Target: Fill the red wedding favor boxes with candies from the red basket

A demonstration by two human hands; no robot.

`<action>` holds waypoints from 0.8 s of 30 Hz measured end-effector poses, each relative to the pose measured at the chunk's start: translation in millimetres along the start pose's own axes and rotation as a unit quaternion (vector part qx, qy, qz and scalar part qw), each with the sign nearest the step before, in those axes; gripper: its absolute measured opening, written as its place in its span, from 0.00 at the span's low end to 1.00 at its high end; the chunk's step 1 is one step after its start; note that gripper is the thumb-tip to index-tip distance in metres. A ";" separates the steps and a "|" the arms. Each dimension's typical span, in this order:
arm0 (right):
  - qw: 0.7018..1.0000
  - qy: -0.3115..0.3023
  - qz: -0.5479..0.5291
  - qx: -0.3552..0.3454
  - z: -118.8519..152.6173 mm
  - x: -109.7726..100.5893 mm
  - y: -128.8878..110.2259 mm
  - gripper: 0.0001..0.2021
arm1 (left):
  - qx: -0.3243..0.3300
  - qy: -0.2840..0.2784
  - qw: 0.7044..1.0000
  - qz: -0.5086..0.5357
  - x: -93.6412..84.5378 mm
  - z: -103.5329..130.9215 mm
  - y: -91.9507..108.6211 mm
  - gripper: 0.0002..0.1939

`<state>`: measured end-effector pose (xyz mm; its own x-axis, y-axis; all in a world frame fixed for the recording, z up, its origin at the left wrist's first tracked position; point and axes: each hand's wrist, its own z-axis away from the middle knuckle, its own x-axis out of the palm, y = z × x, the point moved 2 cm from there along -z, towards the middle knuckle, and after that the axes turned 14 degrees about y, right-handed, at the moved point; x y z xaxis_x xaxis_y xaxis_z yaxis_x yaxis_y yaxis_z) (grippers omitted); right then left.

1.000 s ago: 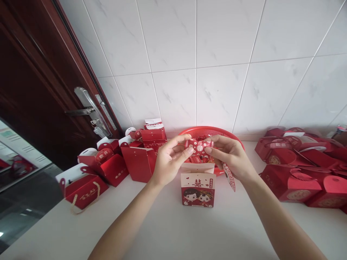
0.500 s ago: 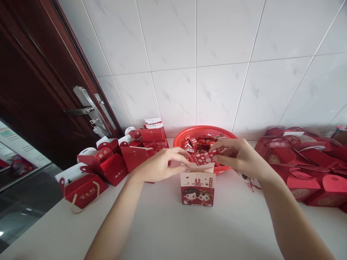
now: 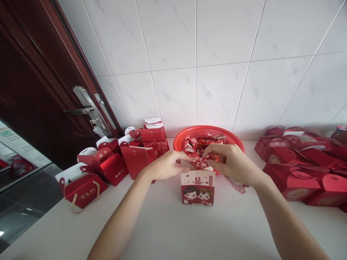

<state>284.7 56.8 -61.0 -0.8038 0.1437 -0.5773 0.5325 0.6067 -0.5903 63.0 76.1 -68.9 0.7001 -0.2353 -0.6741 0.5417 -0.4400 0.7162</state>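
Observation:
A small box (image 3: 197, 193) with two cartoon faces stands upright on the white table, its top open. Just above its opening, my right hand (image 3: 233, 162) pinches a red patterned candy packet (image 3: 201, 163). My left hand (image 3: 169, 165) is at the box's upper left edge, thumb and fingers closed near the packet's left end; what lies between them is partly hidden. Behind the box is a red plastic basket (image 3: 180, 136) holding several red-wrapped candies (image 3: 193, 141).
Several red gift boxes (image 3: 112, 169) stand at the left, one with a rope handle (image 3: 84, 202). More red boxes (image 3: 300, 182) are crowded at the right. A decorated paper tag (image 3: 236, 186) lies under my right wrist. Behind the table is a tiled wall (image 3: 222, 97).
My right hand has moved left and slightly down, bringing the packet lower over the box opening. My left hand has shifted slightly right. More of the basket's right rim shows.

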 end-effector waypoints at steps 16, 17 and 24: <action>0.996 -0.032 0.079 -0.041 2.5 23.7 -4.2 0.11 | -0.060 -0.037 0.997 0.006 -0.6 3.3 1.0 0.26; 0.995 -0.030 0.082 -0.045 2.2 25.2 -3.8 0.12 | -0.061 -0.038 0.997 0.007 -0.5 3.4 1.1 0.26; 0.999 0.010 0.047 -0.025 0.9 25.3 -3.8 0.11 | -0.050 -0.022 0.998 0.011 0.3 3.8 2.2 0.27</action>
<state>262.6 57.4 -73.8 -0.7566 0.2174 -0.6167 0.5920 0.6282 -0.5049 62.6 71.8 -68.2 0.6923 -0.2825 -0.6640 0.5718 -0.3466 0.7436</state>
